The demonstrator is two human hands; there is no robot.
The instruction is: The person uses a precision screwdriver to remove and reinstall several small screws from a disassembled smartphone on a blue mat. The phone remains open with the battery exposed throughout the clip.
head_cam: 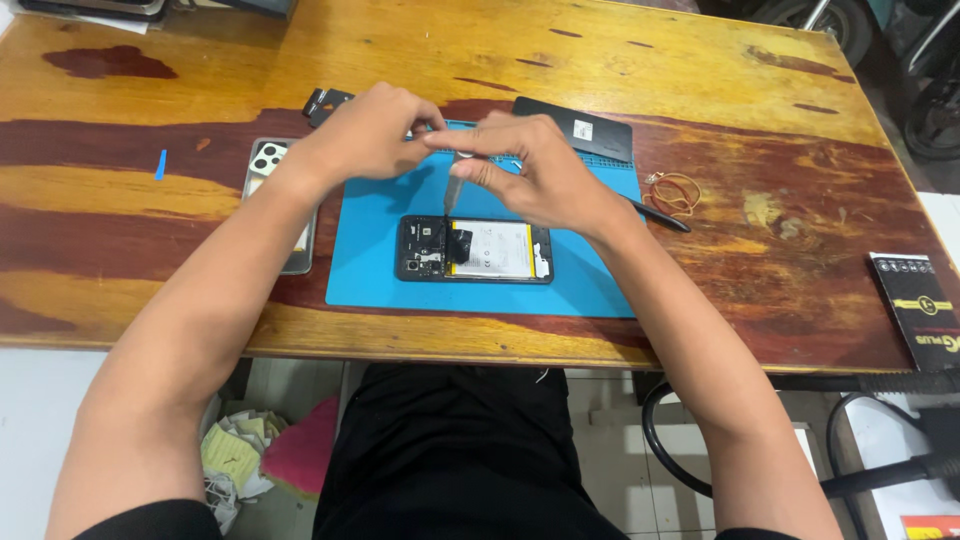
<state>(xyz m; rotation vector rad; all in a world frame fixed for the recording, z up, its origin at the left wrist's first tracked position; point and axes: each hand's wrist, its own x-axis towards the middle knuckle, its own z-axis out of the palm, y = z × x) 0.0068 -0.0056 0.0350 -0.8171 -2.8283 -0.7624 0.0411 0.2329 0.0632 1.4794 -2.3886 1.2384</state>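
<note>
The right hand (540, 170) pinches a slim grey screwdriver (452, 190) upright, its tip on the opened phone (473, 250); the left hand (365, 130) closes its fingertips on the tool's top. The phone lies back-off on a blue mat (380, 260) near the table's (600, 60) front edge. Beside the mat's left edge lies another phone (268, 165); a black cover (575, 128) rests at its far edge, rubber bands (675, 190) to its right.

Single head-worn view, steeply downward, close over wooden table (700, 60).
</note>
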